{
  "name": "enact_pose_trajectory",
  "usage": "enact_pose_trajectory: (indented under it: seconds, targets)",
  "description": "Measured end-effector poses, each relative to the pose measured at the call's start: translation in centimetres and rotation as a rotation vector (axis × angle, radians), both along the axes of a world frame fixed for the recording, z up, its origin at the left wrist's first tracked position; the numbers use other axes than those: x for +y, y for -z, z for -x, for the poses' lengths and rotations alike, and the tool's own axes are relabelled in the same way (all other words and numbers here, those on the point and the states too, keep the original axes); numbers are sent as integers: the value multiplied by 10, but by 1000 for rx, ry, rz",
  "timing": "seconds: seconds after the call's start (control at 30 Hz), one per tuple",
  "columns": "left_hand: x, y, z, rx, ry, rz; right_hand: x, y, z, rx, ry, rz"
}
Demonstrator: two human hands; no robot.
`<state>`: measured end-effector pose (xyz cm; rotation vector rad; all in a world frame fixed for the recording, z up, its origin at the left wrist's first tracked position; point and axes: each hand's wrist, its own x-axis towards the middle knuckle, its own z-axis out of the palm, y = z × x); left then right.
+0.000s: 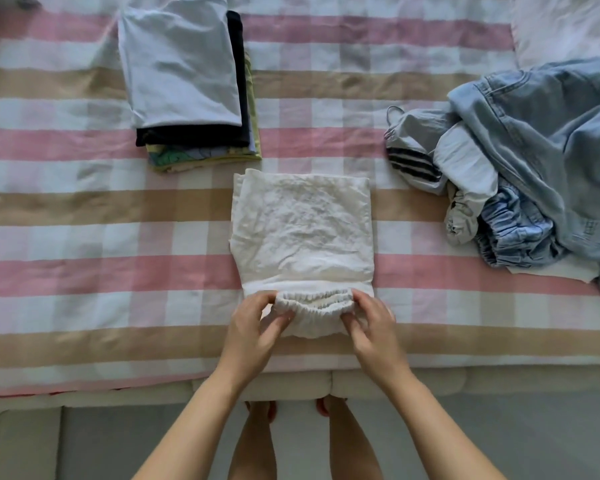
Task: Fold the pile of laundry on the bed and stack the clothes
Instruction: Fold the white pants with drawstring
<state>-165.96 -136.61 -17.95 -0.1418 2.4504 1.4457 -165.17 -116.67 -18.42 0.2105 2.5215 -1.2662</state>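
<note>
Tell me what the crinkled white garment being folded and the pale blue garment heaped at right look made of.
The crinkled white garment: probably thin woven cotton or linen, matte, judging by the fine creases all over and the gathered elastic waistband. The pale blue garment: likely faded denim, given its stitched seams and thick, heavy folds.

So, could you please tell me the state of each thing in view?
White crinkled elastic-waist garment: partly folded, lying flat.
Left hand: pinching its waistband.
Right hand: pinching its waistband.
Stack topped by pale blue cloth: folded, neat.
Heap of light denim and grey clothes: unfolded, crumpled.
Pink-and-tan checked bedsheet: spread flat.
</note>
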Motion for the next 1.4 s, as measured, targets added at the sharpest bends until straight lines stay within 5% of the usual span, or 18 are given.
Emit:
enact_pose_trajectory:
  seconds: [0.33, 0.6, 0.7, 0.8, 0.93, 1.1, 1.2, 1.27, 1.4]
  targets:
    - [18, 39, 137, 65, -197, -9, -12, 29, 142, 26, 153, 126]
    - [34, 74, 178, 84, -310, 64, -17, 71, 175, 142, 184, -220]
    - [39, 69, 169, 316, -316, 312, -19, 67, 165, 320, 163, -369]
    - [49, 68, 149, 551, -49, 463, -27, 65, 149, 455, -59, -399]
    - [43, 90, 136, 214, 222, 698, -25, 91, 144, 150, -300, -534]
    - [35, 105, 143, 145, 250, 704, -23, 92, 150, 226, -221, -475]
    - [29, 90, 132, 181, 45, 694, -17, 81, 140, 239, 75, -462]
    - [19, 78, 122, 37, -190, 645, -10, 74, 134, 80, 288, -411]
    - [10, 63, 113, -197, -394, 491, -9, 68, 127, -97, 369, -333]
